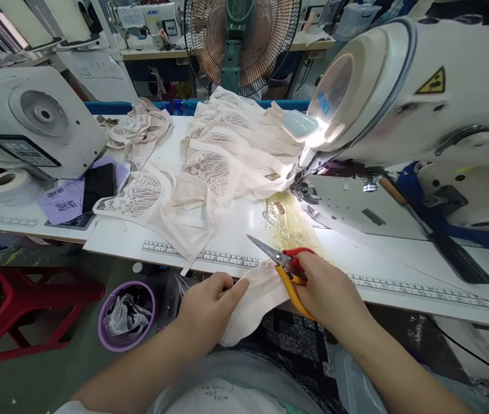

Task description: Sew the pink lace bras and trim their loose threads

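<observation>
A pale cream fabric piece (251,310) hangs over the table's front edge, and my left hand (207,307) pinches its upper left side between thumb and fingers. My right hand (328,287) is wrapped round scissors (290,267) with red and orange handles. Their blades point up and left, just above the fabric's top edge, and look nearly closed. Beyond my hands lies a heap of cream lace garment pieces (214,172), running up to the sewing machine's needle area. A yellowish clear plastic packet (290,221) lies on the table behind the scissors.
A lit sewing machine (382,103) stands at right, another machine (41,121) at left. A long black-bladed tool (447,247) rests at right. A phone (99,187) lies on purple papers. A fan (242,43) stands behind; below left are a purple bin (102,322) and red stool (33,310).
</observation>
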Tool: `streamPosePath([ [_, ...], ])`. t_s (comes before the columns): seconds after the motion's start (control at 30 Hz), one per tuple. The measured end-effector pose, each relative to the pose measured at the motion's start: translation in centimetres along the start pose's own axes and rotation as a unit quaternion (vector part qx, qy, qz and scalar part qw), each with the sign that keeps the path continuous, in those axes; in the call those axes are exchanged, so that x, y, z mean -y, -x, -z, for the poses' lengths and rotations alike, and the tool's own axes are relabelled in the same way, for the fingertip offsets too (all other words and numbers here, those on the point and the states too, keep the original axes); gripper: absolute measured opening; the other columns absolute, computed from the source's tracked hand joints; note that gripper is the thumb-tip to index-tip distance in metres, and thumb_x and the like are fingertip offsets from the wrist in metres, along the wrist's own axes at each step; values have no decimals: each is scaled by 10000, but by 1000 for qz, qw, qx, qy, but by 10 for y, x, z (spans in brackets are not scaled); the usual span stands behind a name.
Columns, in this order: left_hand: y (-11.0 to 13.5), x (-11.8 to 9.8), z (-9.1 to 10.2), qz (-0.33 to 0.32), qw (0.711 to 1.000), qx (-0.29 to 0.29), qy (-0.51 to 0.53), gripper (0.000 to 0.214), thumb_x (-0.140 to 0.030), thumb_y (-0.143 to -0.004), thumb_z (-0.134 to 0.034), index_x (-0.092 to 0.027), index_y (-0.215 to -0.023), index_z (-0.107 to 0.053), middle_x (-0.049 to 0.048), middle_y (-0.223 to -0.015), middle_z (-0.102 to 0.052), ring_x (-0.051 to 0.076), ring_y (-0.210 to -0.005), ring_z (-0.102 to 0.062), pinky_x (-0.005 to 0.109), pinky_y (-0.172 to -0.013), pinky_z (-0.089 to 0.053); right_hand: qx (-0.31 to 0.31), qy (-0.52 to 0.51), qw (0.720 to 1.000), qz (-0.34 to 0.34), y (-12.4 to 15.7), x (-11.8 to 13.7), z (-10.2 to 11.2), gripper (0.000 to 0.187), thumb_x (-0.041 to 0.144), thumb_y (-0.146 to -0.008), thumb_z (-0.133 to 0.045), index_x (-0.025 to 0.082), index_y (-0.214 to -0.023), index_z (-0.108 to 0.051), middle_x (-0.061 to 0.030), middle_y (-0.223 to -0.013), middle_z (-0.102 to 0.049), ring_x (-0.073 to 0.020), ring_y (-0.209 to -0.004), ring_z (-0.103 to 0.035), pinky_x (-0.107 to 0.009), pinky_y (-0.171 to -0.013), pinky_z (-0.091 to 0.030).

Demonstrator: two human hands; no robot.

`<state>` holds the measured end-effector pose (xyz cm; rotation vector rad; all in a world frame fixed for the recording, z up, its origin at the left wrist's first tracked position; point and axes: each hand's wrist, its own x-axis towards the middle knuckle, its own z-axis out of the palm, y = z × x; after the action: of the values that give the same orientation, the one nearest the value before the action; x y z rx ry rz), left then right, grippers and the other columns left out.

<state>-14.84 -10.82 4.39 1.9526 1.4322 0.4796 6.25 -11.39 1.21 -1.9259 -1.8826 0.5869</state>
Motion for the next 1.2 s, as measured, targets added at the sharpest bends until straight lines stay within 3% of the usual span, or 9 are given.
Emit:
streamPosePath([
  [0.27,6,31,-10,-232,949,9,-211,312,-155,-833,-431,-200,-1128,-524,56,-813,-617,180,-675,-552,263,-554,-370,-18,15,999,37,-2,-2,0,251,255,-735,-403,261,-577,-208,-16,-519,-531,-167,-416,-503,-255,-367,-359],
  [0.4,7,33,-9,-265,910,46,-315,474,-175,-818,-470,-217,-1284,-394,23,-741,-587,152,-561,-499,243,-477,-299,-14,2,999,49,0,-4,-1,261,289,-763,-414,252,-587,-226,-51,-639,-600,-172,-499,-559,-253,-393,-395],
  [0.5,2,24,-5,-272,894,38,-355,365,-197,-825,-481,-188,-1189,-502,48,-780,-619,148,-546,-501,250,-465,-312,-14,14,998,58,-1,-4,-1,257,284,-783,-410,248,-592,-243,-17,-558,-536,-161,-468,-533,-246,-391,-392],
  [0.57,-2,17,-3,-320,876,10,-361,232,-168,-838,-470,-153,-1035,-592,98,-946,-654,165,-635,-547,278,-524,-390,-24,22,997,76,-1,-3,-1,252,267,-792,-401,247,-594,-247,4,-518,-486,-151,-440,-507,-239,-383,-381],
  [0.7,-9,14,-2,-400,856,-7,-327,172,-123,-854,-461,-134,-847,-632,98,-1221,-590,243,-1033,-553,438,-892,-443,-68,47,988,131,-2,-4,0,241,217,-808,-377,245,-594,-270,14,-506,-448,-132,-397,-444,-229,-340,-333],
  [0.77,-10,17,-1,-419,855,-2,-306,169,-123,-857,-466,-109,-888,-631,115,-1196,-608,263,-1140,-509,462,-995,-395,-79,55,983,154,-1,-6,0,234,201,-826,-364,237,-598,-326,2,-524,-467,-135,-404,-448,-232,-333,-335],
  [0.87,-12,21,0,-431,858,17,-281,222,-101,-859,-458,-59,-1023,-602,147,-1108,-646,249,-1126,-540,406,-981,-447,-84,43,978,188,3,-11,-1,203,159,-837,-366,199,-660,-458,-57,-650,-576,-153,-503,-540,-230,-368,-403],
  [1.0,-14,25,1,-424,866,18,-264,273,-131,-871,-458,-64,-1108,-576,113,-1138,-642,255,-1152,-526,416,-965,-480,-115,22,950,288,8,-17,-4,177,67,-839,-416,150,-870,-569,-102,-872,-682,-186,-718,-634,-262,-551,-510],
  [1.2,-11,33,-3,-404,870,4,-283,327,-154,-852,-508,-100,-1171,-553,121,-1180,-611,261,-1174,-507,438,-977,-467,-139,34,922,361,11,-16,-4,190,23,-850,-432,136,-806,-578,-99,-726,-674,-215,-735,-629,-322,-628,-500],
])
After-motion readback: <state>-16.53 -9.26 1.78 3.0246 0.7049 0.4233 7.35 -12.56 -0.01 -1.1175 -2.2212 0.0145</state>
